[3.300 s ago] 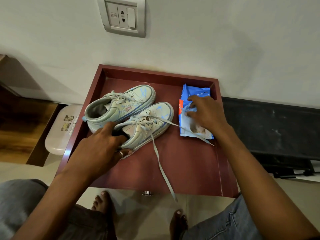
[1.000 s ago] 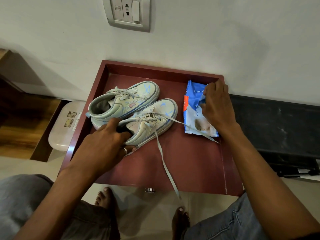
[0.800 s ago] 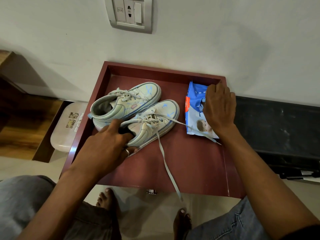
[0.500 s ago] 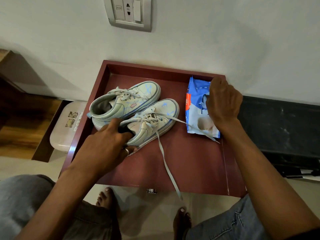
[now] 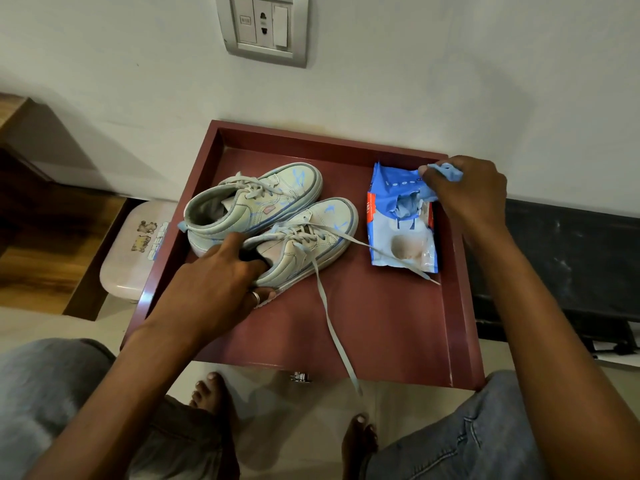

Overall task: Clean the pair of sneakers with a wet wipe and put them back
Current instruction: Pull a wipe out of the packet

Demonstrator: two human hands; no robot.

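1. Maroon tray, shallow and raised-edged, set against the wall. It holds every item below.

2. Pair of sneakers, pale with blue markings, side by side in the tray's left half with toes toward the wall. The far sneaker is untouched. The near sneaker is gripped at its collar by the left hand, fingers curled into the opening. This grip is unchanged over the last few seconds, and neither shoe is lifted yet.

3. Wipe pack, blue, lying flat in the tray's right half, just beside the near sneaker's toe. Its top face now gapes, with crumpled material showing in the opening. Half a second ago the right hand lay over it.

4. Right hand, now drawn up to the pack's far end. Its fingertips pinch a pale blue piece. Whether that is the peeled flap or the first wipe cannot be told.

5. Loose lace, trailing from the near sneaker over the tray's front edge. A second lace end lies across the pack.

Judgement: the pack is opened and wipe extraction is in hand. Wiping has not begun, so the task is at an early stage.
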